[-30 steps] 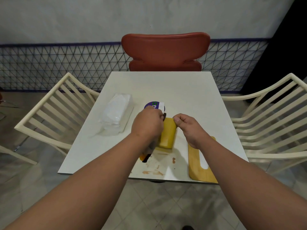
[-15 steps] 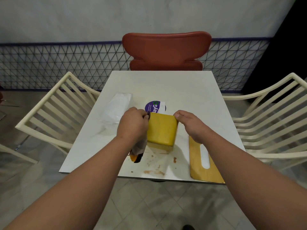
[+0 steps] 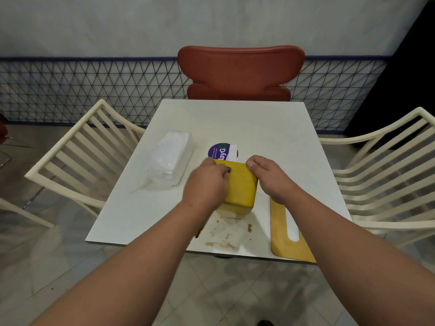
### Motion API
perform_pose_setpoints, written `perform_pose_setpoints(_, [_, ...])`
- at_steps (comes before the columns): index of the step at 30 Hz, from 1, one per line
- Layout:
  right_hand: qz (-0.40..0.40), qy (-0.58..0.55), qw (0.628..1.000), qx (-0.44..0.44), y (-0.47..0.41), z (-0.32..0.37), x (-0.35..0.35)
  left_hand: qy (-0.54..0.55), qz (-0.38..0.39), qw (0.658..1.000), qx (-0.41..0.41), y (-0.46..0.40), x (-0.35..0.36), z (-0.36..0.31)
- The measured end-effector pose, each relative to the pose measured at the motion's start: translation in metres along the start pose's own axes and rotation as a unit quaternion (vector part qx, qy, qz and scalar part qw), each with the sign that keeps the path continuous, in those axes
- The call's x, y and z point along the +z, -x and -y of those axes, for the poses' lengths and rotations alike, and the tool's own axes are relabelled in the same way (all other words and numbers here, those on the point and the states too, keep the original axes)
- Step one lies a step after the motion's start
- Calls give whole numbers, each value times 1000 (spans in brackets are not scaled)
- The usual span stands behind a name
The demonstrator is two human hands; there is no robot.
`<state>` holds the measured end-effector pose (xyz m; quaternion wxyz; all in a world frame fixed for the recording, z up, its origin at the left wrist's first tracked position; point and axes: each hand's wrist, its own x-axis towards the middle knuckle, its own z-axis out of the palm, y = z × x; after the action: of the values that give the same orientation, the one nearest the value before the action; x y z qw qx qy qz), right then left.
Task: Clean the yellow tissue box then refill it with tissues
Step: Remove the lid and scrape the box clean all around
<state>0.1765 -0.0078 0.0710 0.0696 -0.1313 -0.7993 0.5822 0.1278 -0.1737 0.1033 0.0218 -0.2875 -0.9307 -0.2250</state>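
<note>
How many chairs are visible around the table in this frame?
3: a red chair at the table's far side, a cream slatted chair on the left, another cream slatted chair on the right. The near side is out of view.

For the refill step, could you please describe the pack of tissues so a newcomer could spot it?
On the square white table, look left of the yellow tissue box held in both hands. The clear plastic pack of white tissues lies there, the only soft, crinkly, see-through item.
</note>
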Motion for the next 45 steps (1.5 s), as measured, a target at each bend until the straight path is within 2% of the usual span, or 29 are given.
perform_pose_setpoints(5, [11, -14, 1000, 0, -1, 0, -1, -35, 87, 986, 138, 22, 15, -31])
perform_pose_setpoints(7, [13, -16, 1000, 2, -1, 0, -1, -30, 87, 987, 132, 9, 10, -25])
perform_pose_setpoints(11, [14, -20, 1000, 5, 0, 0, 0, -37, 27, 997, 60, -17, 0, -8])
perform_pose_setpoints(16, [13, -25, 1000, 4, 1, 2, 0, -58, 125, 974, 180, 14, 10, -27])
perform_pose_setpoints(18, [13, -23, 1000, 5, 2, 3, -1, -50, 139, 969, 196, 12, 9, -25])
perform_pose_setpoints(23, [11, -29, 999, 14, 2, 4, 1, -61, 84, 985, 135, -9, 0, -11])
perform_pose_setpoints(27, [7, -23, 1000, 6, 1, 2, 1, -48, 147, 969, 194, 24, 7, -17])
perform_pose_setpoints(29, [4, -19, 1000, 6, 0, 2, 1, -43, 146, 966, 208, 28, 9, -15])
perform_pose_setpoints(33, [4, -25, 1000, 12, 1, 3, -2, -42, 110, 980, 161, 21, 0, 8])
perform_pose_setpoints(37, [8, -20, 1000, 17, 1, 3, 0, -19, 41, 996, 82, 25, -3, 32])
perform_pose_setpoints(42, [4, -3, 1000, 12, 1, 4, 2, -1, 75, 989, 129, 49, 14, -11])
perform_pose_setpoints(45, [9, -8, 1000, 14, 2, 5, 0, 9, 54, 995, 82, 43, 10, 3])
